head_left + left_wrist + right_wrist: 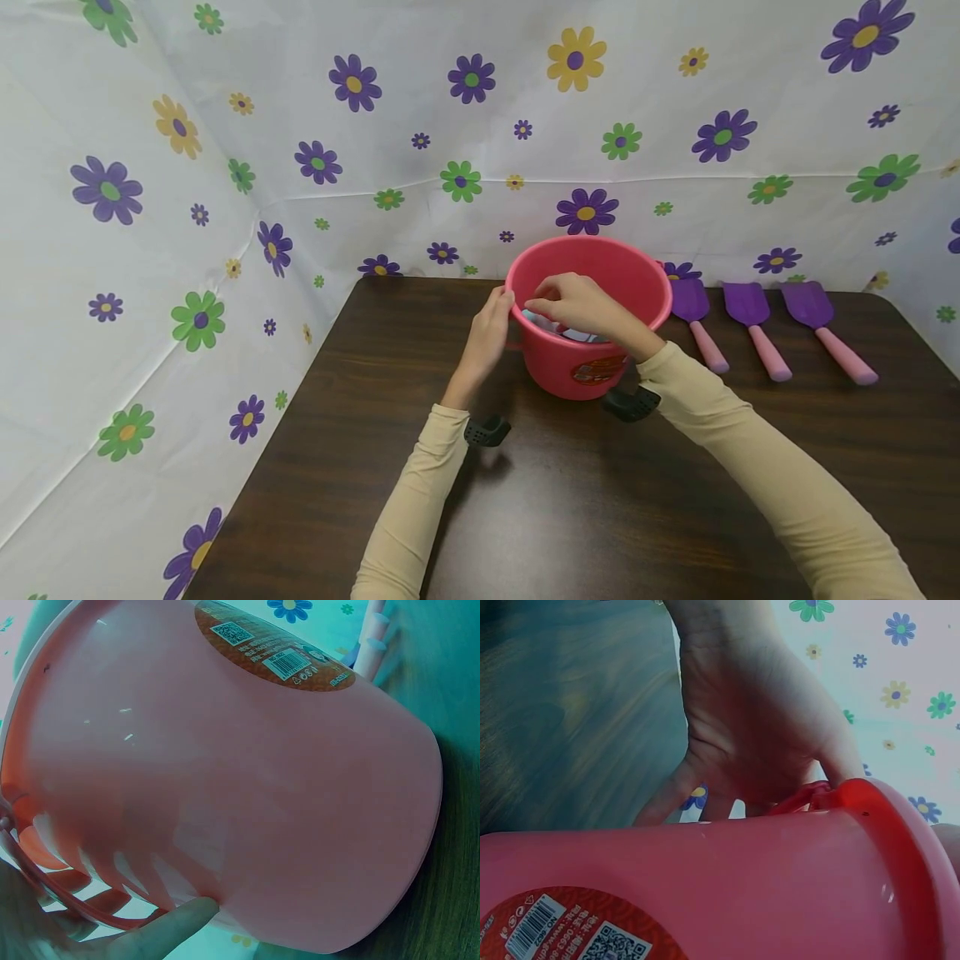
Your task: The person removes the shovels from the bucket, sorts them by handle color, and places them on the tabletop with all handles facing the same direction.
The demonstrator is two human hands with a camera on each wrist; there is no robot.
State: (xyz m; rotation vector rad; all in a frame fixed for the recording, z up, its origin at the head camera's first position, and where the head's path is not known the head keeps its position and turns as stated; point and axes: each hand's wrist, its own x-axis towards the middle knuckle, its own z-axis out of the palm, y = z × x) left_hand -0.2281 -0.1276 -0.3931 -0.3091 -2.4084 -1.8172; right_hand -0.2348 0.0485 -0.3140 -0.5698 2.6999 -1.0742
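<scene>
A pink bucket (577, 367) with an oval red label stands upright on the table. My left hand (489, 329) rests against its left side, fingertips at the rim. In the left wrist view, the thumb (184, 919) touches the outer wall and the other fingers lie behind the curved handle (90, 915). Over the bucket's mouth my right hand (577, 302) has bent fingers, close to blue and white items (551, 325) inside. In the right wrist view, the right hand (742, 727) shows beside the bucket wall (727, 877), its fingertips hidden; any hold is unclear.
Three purple-bladed shovels with pink handles lie in a row right of the bucket: a near one (697, 321), a middle one (753, 325) and a far one (821, 325). The dark wooden table (570, 525) meets a flowered white sheet (420, 200) behind.
</scene>
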